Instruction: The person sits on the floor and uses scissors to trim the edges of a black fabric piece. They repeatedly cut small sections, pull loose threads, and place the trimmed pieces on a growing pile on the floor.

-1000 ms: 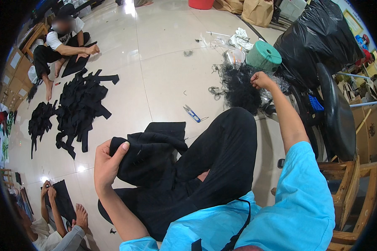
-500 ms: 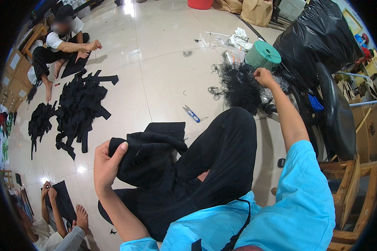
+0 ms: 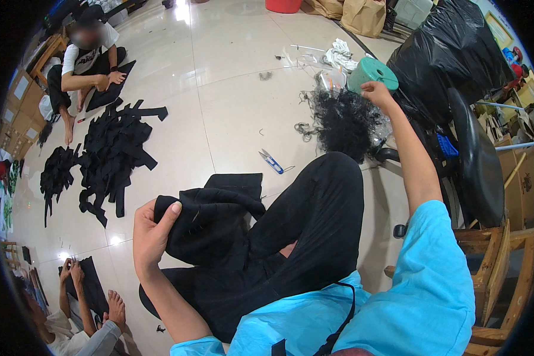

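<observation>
Your left hand (image 3: pixel 152 234) pinches 1 edge of the cloth (image 3: pixel 210 228), thumb on top. The cloth is right at that grip, draping over your lap. Its long axis looks to run from your thumb off to the right and slightly away; folds hide the true length. Squared far end (image 3: pixel 246 184) points away from you, beyond and right of the grip. Pale thread-like marks show on it, so judged part-worked; how much is left, can't tell.

Your right hand (image 3: pixel 378 96) is up, far right of and beyond the grip, fingers bunched; can't tell if they hold anything. Near it: black tangle (image 3: pixel 341 127), green stool (image 3: pixel 372 74).

Snips (image 3: pixel 272 162) lie beyond and right of the grip, untouched. Left of and beyond it: 2 strip heaps, large (image 3: pixel 115 148) and small (image 3: pixel 59 172).
</observation>
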The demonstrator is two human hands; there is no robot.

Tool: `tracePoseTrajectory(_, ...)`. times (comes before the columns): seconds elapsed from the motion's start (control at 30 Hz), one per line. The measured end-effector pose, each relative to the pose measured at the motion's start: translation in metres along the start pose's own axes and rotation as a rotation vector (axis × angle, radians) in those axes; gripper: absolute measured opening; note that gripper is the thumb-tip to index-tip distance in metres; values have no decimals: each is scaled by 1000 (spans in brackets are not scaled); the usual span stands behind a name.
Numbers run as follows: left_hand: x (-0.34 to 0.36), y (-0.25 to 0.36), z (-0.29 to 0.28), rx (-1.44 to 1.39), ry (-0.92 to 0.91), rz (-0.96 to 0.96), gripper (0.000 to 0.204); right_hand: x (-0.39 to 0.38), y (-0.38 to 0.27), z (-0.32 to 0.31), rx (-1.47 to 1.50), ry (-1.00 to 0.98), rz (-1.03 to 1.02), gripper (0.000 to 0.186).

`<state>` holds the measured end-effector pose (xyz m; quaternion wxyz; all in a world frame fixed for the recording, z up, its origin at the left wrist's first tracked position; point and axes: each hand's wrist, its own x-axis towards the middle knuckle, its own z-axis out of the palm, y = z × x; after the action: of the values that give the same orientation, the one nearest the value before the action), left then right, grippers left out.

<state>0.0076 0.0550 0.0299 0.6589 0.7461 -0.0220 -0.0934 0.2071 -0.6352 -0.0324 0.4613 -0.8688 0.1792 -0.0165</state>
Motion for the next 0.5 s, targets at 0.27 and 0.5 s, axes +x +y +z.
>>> tracePoseTrajectory(0.27,-2,5,3,16,28,1,29,-17,-27,-5,-608,-341,-22,50)
tracePoseTrajectory(0.5,-4,1,0,77,67,10,28,-35,-80,32,-219,-31,-282,36)
